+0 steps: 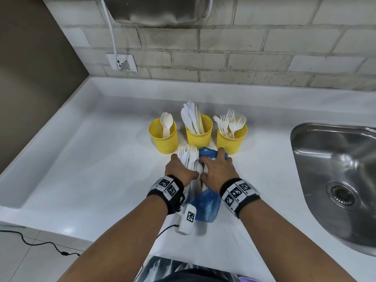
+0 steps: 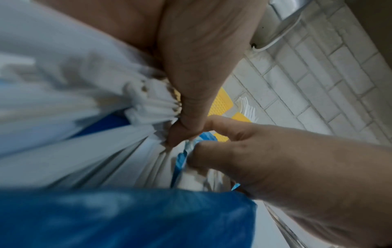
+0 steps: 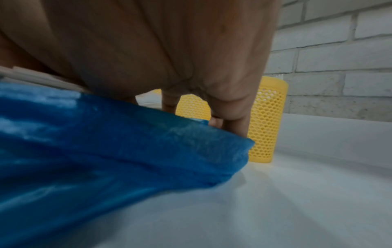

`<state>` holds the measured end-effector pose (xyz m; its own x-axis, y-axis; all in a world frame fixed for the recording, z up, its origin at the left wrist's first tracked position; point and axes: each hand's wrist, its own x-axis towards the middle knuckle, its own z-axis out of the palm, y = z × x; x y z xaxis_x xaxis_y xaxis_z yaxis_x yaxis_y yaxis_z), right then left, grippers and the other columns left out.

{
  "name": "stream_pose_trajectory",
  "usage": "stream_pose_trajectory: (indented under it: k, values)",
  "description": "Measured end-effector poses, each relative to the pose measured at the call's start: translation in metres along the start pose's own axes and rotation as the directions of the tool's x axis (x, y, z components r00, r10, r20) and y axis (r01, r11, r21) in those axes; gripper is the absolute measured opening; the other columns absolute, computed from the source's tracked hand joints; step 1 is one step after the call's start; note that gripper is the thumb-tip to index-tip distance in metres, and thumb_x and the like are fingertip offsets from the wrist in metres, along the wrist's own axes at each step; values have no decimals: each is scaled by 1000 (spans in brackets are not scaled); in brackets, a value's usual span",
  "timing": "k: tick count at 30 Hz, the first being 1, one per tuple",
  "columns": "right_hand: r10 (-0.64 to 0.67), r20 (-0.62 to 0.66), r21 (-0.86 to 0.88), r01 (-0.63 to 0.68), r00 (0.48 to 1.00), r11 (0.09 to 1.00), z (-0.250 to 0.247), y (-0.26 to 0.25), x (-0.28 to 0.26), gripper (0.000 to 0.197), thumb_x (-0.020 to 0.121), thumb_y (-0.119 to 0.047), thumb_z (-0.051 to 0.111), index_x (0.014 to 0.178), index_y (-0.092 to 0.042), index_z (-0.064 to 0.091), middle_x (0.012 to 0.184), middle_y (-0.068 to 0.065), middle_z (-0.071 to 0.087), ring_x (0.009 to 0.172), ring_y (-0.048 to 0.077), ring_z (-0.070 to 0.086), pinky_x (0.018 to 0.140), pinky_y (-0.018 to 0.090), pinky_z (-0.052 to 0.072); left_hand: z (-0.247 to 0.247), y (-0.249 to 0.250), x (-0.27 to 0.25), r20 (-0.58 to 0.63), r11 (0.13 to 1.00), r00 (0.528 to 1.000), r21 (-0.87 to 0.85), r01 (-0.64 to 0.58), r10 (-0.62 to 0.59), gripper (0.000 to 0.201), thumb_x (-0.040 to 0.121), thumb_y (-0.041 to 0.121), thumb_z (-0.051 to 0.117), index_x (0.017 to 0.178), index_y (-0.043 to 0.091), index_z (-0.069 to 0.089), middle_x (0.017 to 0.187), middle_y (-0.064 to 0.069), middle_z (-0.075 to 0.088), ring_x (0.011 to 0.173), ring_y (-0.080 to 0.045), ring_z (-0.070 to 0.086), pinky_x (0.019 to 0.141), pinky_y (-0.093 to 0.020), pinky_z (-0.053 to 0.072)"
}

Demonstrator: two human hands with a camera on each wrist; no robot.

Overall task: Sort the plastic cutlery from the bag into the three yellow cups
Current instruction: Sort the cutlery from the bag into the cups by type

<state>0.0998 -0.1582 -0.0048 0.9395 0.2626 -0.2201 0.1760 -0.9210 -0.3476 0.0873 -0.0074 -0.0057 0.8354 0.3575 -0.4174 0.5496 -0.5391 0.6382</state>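
Observation:
Three yellow mesh cups stand in a row: the left one (image 1: 163, 138) holds spoons, the middle one (image 1: 199, 135) knives, the right one (image 1: 232, 140) forks. In front of them lies the blue plastic bag (image 1: 206, 206). My left hand (image 1: 182, 168) grips a bundle of white cutlery (image 1: 188, 157) that sticks out of the bag's mouth, forks on top. The left wrist view shows those handles (image 2: 106, 109) pressed under the thumb. My right hand (image 1: 216, 169) lies on the bag (image 3: 106, 142), thumb and a curled finger pinching its blue edge (image 2: 180, 159) beside the bundle.
A steel sink (image 1: 335, 169) is sunk into the white counter (image 1: 91, 169) at the right. A brick wall with a socket (image 1: 122, 63) runs behind the cups. A small white device with a cable (image 1: 187, 220) hangs below my left wrist.

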Motion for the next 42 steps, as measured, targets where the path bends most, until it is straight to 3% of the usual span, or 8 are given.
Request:
stream_pose_trajectory:
  k: [9, 13, 16, 23, 28, 33, 37, 42]
  values:
    - [158, 42, -38, -157, 987, 987, 2, -23, 2, 49, 89, -42, 59, 133, -21, 53, 152, 15, 15, 136, 44, 26, 104, 56, 44, -8, -1, 0, -17, 999, 999, -13, 49, -49, 76, 65, 25, 87, 128, 12, 47, 119, -6, 63, 112, -28, 63, 81, -28, 48]
    - [170, 107, 41, -175, 980, 984, 1, -27, 8, 48, 89, -40, 55, 134, -21, 57, 157, 15, 10, 143, 42, 15, 116, 60, 26, -7, -13, 14, 30, 1000, 999, -19, 22, -21, 83, 37, 49, 81, 113, 21, 62, 105, 1, 72, 94, -20, 69, 82, -35, 59]
    - [209, 140, 84, -222, 968, 972, 1, -31, 13, 54, 92, -48, 48, 133, -16, 61, 157, 13, 15, 143, 39, 17, 117, 58, 24, -8, -23, 20, 58, 999, 998, -34, 10, -8, 80, 37, 53, 83, 109, 23, 65, 99, 4, 72, 93, -17, 70, 79, -36, 60]
    - [116, 89, 67, -123, 989, 990, 3, -15, 22, 51, 100, -46, 51, 117, -1, 69, 144, 19, 41, 134, 38, 34, 110, 46, 34, -13, -20, 1, 51, 990, 998, -138, -15, 23, 72, 63, 36, 89, 122, 13, 55, 114, -1, 65, 103, -22, 63, 79, -31, 49]
    - [96, 47, 242, -104, 994, 965, -8, -2, 20, 45, 100, -38, 56, 99, 5, 71, 118, 27, 64, 126, 38, 50, 104, 39, 42, -18, -24, 1, 57, 976, 997, -214, -35, 49, 49, 62, 35, 86, 104, 18, 70, 97, 0, 75, 84, -17, 69, 63, -26, 50]
    - [99, 8, 400, -94, 995, 912, -20, 4, 11, 49, 97, -28, 62, 52, -18, 43, 74, 8, 53, 92, 31, 52, 82, 37, 39, -21, -25, -2, 54, 957, 995, -285, -63, 81, 28, 73, 21, 85, 97, 16, 73, 92, -2, 76, 86, -20, 71, 67, -26, 52]
    - [138, -161, 463, -49, 977, 885, -25, 13, 4, 48, 93, -33, 66, 53, -22, 42, 72, 6, 51, 84, 33, 53, 76, 35, 33, -23, -24, -4, 35, 937, 997, -346, -57, 74, 25, 74, 30, 86, 92, 17, 74, 88, -2, 76, 84, -21, 72, 77, -33, 58]
    - [154, -138, 661, -25, 978, 750, -33, 14, -1, 24, 92, -39, 63, 79, -19, 63, 87, 8, 69, 86, 34, 67, 84, 52, 56, -28, -18, -7, 17, 914, 992, -392, -108, 125, 25, 78, 35, 85, 94, 18, 75, 89, 1, 77, 84, -19, 72, 69, -27, 52]
